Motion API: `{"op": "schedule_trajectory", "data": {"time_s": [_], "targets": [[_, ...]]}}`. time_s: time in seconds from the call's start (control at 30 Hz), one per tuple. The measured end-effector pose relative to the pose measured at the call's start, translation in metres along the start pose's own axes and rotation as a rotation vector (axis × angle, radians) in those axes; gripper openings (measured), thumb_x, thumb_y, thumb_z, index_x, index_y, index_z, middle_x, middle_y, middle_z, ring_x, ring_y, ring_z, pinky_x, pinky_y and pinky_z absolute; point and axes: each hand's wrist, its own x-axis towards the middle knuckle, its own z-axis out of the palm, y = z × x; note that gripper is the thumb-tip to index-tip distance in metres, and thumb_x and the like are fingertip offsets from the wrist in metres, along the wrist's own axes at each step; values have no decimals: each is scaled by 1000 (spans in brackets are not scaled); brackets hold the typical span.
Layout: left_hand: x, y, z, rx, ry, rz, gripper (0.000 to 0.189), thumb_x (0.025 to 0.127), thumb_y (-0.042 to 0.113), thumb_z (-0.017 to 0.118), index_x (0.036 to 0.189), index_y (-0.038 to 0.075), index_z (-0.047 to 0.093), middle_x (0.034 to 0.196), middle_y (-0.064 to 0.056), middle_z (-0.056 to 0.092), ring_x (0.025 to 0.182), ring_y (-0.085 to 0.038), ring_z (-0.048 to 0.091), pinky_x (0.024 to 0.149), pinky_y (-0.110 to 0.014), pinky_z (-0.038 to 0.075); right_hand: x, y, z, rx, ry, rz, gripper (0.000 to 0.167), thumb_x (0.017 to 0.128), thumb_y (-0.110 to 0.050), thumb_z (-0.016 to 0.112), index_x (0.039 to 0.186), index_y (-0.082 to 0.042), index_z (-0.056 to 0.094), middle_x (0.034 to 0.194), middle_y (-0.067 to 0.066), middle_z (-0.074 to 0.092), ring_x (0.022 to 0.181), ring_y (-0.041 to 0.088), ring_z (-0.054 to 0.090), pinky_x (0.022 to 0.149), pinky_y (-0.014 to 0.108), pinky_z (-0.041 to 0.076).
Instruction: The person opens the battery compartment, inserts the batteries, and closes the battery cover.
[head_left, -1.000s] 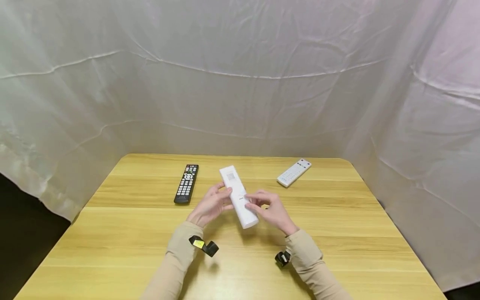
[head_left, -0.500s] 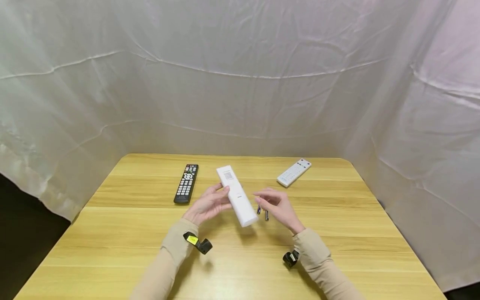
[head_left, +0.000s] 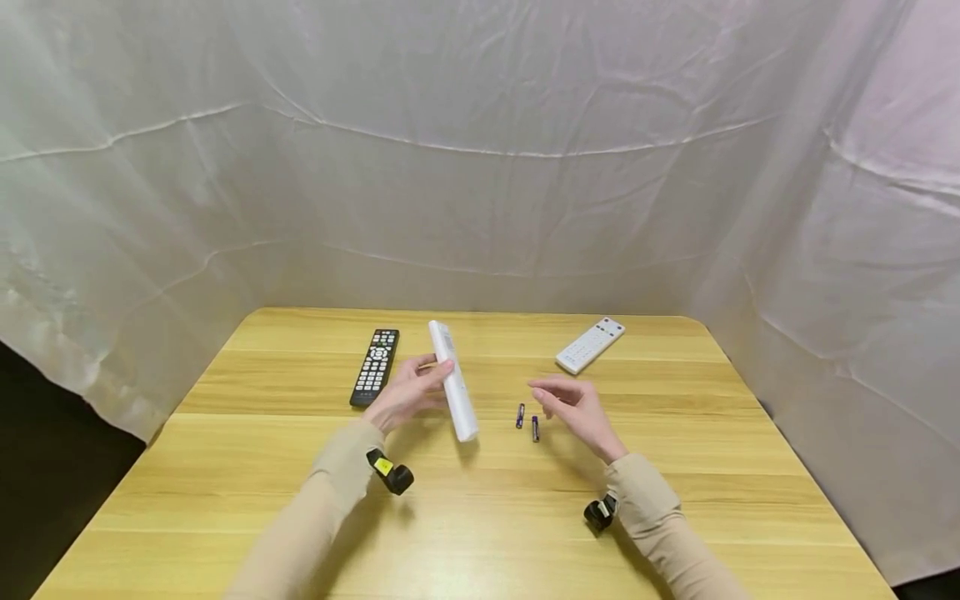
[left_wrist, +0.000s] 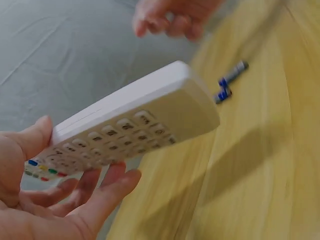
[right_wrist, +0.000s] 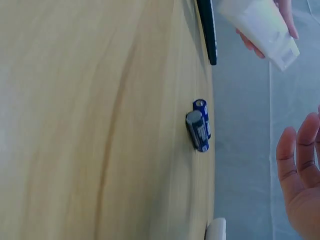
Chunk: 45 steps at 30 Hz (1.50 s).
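Observation:
My left hand [head_left: 411, 395] holds a white remote control [head_left: 453, 382] above the table, tilted on its edge, thumb on one side and fingers on the other. In the left wrist view the button side of this remote [left_wrist: 135, 112] faces the camera, with coloured buttons near the thumb. My right hand [head_left: 577, 410] hovers to the right with loosely bent fingers and holds nothing. Below and left of its fingertips, two small blue batteries [head_left: 536, 428] lie side by side on the table; in the right wrist view the batteries [right_wrist: 198, 131] overlap.
A black remote [head_left: 375, 367] lies on the wooden table [head_left: 480, 525] just beyond and left of my left hand. Another white remote [head_left: 590, 345] lies at the back right. A pale curtain [head_left: 480, 208] hangs behind and around the table.
My right hand has left the white remote and moved right, bringing the batteries on the table into sight. My left hand has shifted left and turned the remote onto its edge.

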Motion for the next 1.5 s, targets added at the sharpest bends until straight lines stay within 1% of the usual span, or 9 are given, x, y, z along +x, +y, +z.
{"op": "schedule_trajectory", "data": {"time_s": [0.17, 0.37, 0.5, 0.63, 0.83, 1.0, 1.13, 1.33, 1.5], "targets": [[8, 6, 0, 122, 121, 31, 66, 101, 26, 61, 152, -5, 32, 125, -22, 54, 101, -20, 66, 102, -42, 59, 0, 2, -10, 23, 20, 32, 29, 96, -7, 65, 118, 12, 65, 81, -15, 69, 69, 4, 61, 66, 20, 57], [18, 13, -1, 427, 307, 63, 68, 95, 36, 69, 145, -1, 44, 120, -23, 64, 92, -22, 66, 80, -34, 65, -1, 6, -22, 86, 74, 83, 33, 98, -8, 63, 121, 16, 62, 71, -10, 66, 65, 6, 61, 67, 20, 56], [29, 15, -3, 679, 455, 70, 69, 89, 47, 72, 136, 1, 54, 112, -20, 68, 90, -26, 66, 71, -29, 57, -2, 11, -29, 172, 129, 118, 37, 98, -7, 62, 123, 21, 57, 75, -7, 66, 67, 5, 61, 67, 19, 59], [43, 13, -7, 876, 549, 68, 69, 83, 53, 73, 127, 2, 60, 103, -14, 68, 86, -24, 61, 64, -25, 46, -3, 14, -35, 223, 172, 144, 40, 99, -7, 62, 125, 23, 54, 81, -7, 67, 71, 5, 61, 67, 19, 60], [62, 8, -13, 1082, 614, 54, 53, 82, 50, 76, 101, 3, 62, 85, -10, 63, 68, -21, 55, 50, -25, 41, -5, 16, -43, 266, 230, 181, 36, 98, -10, 64, 123, 16, 62, 80, -4, 66, 71, 7, 61, 67, 21, 60], [71, 4, -18, 1196, 640, -2, 49, 81, 47, 79, 94, 3, 62, 80, -10, 61, 65, -21, 53, 49, -26, 37, -8, 21, -51, 319, 244, 213, 16, 99, -12, 63, 108, -9, 76, 79, -4, 65, 71, 7, 61, 67, 21, 60], [78, -2, -22, 1247, 651, -25, 44, 78, 44, 81, 87, 4, 64, 77, -9, 62, 64, -21, 53, 49, -27, 34, -10, 26, -59, 389, 265, 257, 20, 100, -11, 62, 97, -23, 78, 78, -6, 65, 70, 5, 62, 67, 20, 60], [82, -6, -21, 1270, 639, -83, 43, 79, 42, 82, 89, 3, 66, 77, -10, 65, 63, -21, 55, 50, -26, 37, -13, 30, -73, 537, 314, 344, 15, 99, -13, 64, 101, -16, 79, 77, -5, 65, 68, 7, 62, 65, 20, 59], [84, -8, -21, 1259, 640, -76, 41, 76, 37, 84, 87, 3, 66, 76, -10, 64, 63, -21, 56, 50, -27, 41, -12, 34, -84, 603, 340, 425, 15, 99, -13, 64, 103, -15, 78, 80, -5, 65, 71, 7, 62, 67, 20, 57]]}}
